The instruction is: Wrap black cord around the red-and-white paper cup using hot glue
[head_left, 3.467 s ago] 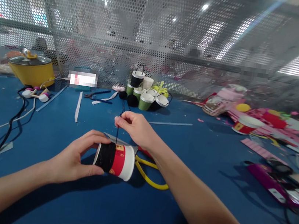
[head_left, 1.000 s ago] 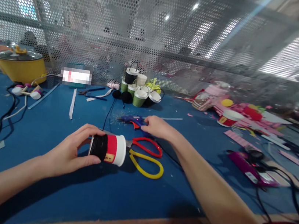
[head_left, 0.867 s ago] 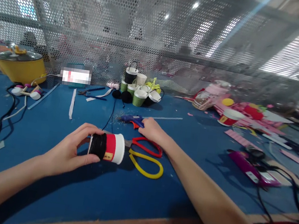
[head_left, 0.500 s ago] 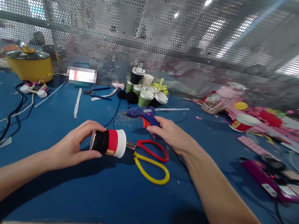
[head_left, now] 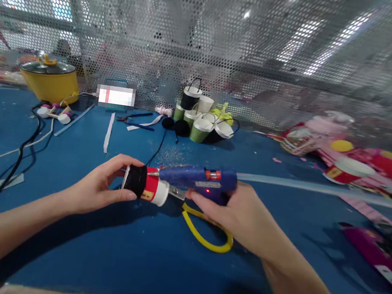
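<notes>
My left hand (head_left: pixel 97 186) grips a red and white paper cup (head_left: pixel 150 188) lying on its side, its base end wound with black cord. My right hand (head_left: pixel 235 213) holds a blue hot glue gun (head_left: pixel 197 179) with a long clear glue stick (head_left: pixel 321 190) sticking out to the right. The gun's nozzle points left and touches the cup at the edge of the black winding. A black cord (head_left: pixel 157 149) runs from the cup toward the back of the table.
Scissors with a yellow handle (head_left: pixel 205 236) lie under my right hand. A cluster of small wrapped cups (head_left: pixel 200 118) stands at the back, before a perforated metal screen. A yellow pot (head_left: pixel 50 80) and cables (head_left: pixel 15 160) lie at left. Pink craft scraps (head_left: pixel 343 158) lie at right.
My right hand let go of the black cord, reached to the glue gun on the table, picked it up and brought its nozzle to the cup. My left hand kept holding the cup.
</notes>
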A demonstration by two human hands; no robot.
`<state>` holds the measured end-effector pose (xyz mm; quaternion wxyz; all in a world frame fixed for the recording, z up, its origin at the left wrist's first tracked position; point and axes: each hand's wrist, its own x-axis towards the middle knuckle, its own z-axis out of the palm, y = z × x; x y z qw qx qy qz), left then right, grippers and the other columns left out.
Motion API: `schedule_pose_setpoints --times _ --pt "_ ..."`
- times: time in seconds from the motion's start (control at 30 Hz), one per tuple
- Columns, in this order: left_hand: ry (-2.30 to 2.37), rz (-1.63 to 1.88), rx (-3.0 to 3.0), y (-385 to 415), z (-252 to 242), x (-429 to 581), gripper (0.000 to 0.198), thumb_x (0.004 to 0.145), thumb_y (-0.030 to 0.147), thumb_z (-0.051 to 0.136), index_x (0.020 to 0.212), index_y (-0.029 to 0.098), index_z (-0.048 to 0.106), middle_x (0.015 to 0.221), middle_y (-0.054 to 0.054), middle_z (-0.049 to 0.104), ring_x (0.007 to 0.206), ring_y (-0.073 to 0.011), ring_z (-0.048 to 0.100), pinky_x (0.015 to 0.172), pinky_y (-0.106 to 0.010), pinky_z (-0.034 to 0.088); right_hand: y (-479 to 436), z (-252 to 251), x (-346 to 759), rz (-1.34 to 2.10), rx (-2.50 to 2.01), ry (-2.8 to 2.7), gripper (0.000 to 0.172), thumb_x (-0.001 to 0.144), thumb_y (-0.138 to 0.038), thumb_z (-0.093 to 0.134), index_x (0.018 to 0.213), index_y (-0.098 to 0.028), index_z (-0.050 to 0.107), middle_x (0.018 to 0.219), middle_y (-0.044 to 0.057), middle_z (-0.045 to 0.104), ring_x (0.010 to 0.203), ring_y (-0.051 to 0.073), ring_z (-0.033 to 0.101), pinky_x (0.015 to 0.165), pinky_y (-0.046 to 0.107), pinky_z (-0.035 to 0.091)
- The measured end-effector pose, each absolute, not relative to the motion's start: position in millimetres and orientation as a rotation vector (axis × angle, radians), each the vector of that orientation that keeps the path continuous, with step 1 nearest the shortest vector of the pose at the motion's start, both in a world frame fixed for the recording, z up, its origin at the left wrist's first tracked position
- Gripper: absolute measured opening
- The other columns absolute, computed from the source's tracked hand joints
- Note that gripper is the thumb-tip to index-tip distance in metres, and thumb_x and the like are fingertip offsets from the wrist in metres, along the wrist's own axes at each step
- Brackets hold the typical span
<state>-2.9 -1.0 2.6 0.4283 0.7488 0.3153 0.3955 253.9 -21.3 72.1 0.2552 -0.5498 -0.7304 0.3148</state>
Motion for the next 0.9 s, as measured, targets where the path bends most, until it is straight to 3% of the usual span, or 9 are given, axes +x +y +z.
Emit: schedule_pose_setpoints --times 0.17,0.5,0.67,0.9 --pt "0.811 1.02 1.983 2.5 0.2 -5.3 0.043 0.078 0.023 0.065 0.117 0.024 0.047 0.111 -0.007 0.05 0.103 -0.021 0.052 0.09 -0.036 0.044 -28.4 68.5 249.9 0.578 -1.461 -2.146 0.021 0.078 -0.035 0.052 0.078 -0.021 0.068 0.073 0.001 0.069 0.069 0.021 0.063 0.059 0.03 0.051" --pt "0.851 0.993 2.227 2.0 2.0 -7.4 0.043 0.08 0.025 0.064 0.119 0.025 0.046 0.117 -0.008 0.049 0.112 -0.0223 0.047 0.097 -0.037 0.039 -28.2 62.8 249.8 0.308 -1.418 -2.24 0.014 0.078 -0.024 0.048 0.072 -0.023 0.061 0.072 0.003 0.066 0.063 0.019 0.062 0.06 0.03 0.051" --pt "0.844 1.015 2.164 3.5 -2.0 -7.7 0.043 0.08 0.028 0.063 0.119 0.025 0.046 0.114 -0.008 0.05 0.107 -0.0223 0.05 0.094 -0.038 0.041 -30.5 67.4 248.4 0.386 -1.353 -2.268 0.015 0.076 -0.018 0.047 0.068 -0.024 0.057 0.059 0.0 0.059 0.051 0.015 0.052 0.049 0.026 0.045" --pt "0.856 0.99 2.273 0.2 4.2 -5.0 0.041 0.08 0.025 0.063 0.118 0.024 0.046 0.118 -0.009 0.048 0.113 -0.0224 0.047 0.097 -0.037 0.04 -31.2 64.4 249.5 0.403 -1.388 -2.232 0.011 0.077 -0.021 0.048 0.068 -0.023 0.052 0.063 -0.001 0.057 0.053 0.014 0.051 0.051 0.027 0.042"
